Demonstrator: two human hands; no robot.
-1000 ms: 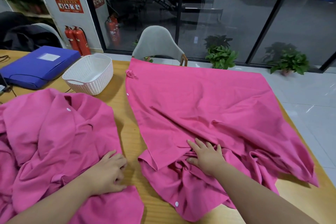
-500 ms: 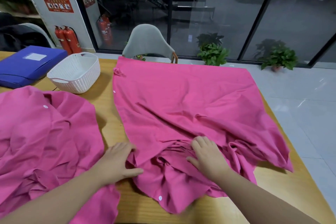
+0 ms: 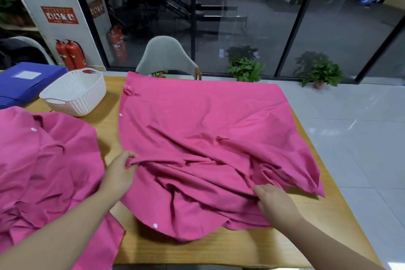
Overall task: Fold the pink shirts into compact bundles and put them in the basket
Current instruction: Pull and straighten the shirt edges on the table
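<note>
While the left hand [image 3: 120, 173] pinches the spread pink shirt [image 3: 203, 144] at frame centre and the right hand [image 3: 276, 203] grips bunched cloth, folding is only beginning; next, straighten the rumpled near half.

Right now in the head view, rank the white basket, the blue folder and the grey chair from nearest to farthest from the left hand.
From the left hand, which pinches the spread pink shirt's left edge:
1. White basket, up and to its left on the table.
2. Grey chair, beyond the table's far edge, up and to the right.
3. Blue folder, at the far left, behind the basket.
</note>
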